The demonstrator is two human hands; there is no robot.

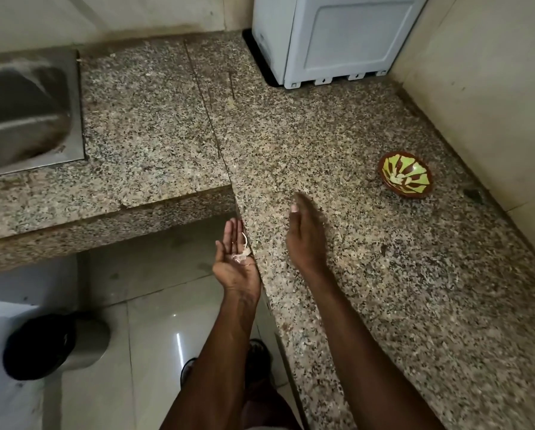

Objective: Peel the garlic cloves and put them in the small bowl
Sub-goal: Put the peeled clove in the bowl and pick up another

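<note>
1. The granite desk [368, 274] runs in an L: its near arm ends in a straight front edge that comes down past the left hand [233, 262], and a seam crosses the far arm towards the sink [27, 110] at the left.
2. A broad bare stretch of stone lies between the right hand [305, 234] and the small bowl [405, 174], which stands well apart from both hands, near the right wall (its green and brown inside shows pale pieces, too small to tell).
3. A white appliance [337, 38] fills the far corner.
4. The left hand is held palm up just off the desk's edge, fingers relaxed and spread, with garlic skins [242, 254] lying loose on the palm.
5. The right hand is over the desk, fingers straight and together, blurred, gripping nothing.
6. Below the edge, tiled floor [154, 321] and a bin [55, 346].
</note>
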